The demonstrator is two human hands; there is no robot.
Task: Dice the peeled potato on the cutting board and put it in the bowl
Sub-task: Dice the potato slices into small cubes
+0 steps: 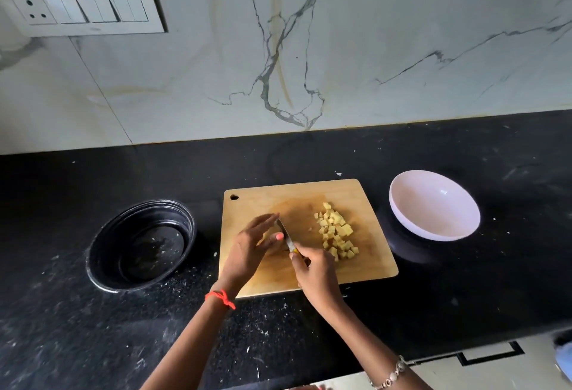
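right hand (312,268): clamping knife (286,236) handle
left hand (257,241): fingers straight, resting beside blade
dice (337,231): lying right of blade, bowl (433,203) beyond

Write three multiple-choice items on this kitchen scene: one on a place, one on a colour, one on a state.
1. Where is the white bowl relative to the cutting board? A left B right C on it
2. What colour is the wrist thread? A red B blue C green
3. The white bowl is: A empty B full C overturned
Answers: B, it stands right of the board; A, the thread is red; A, the potato dice lie on the board.
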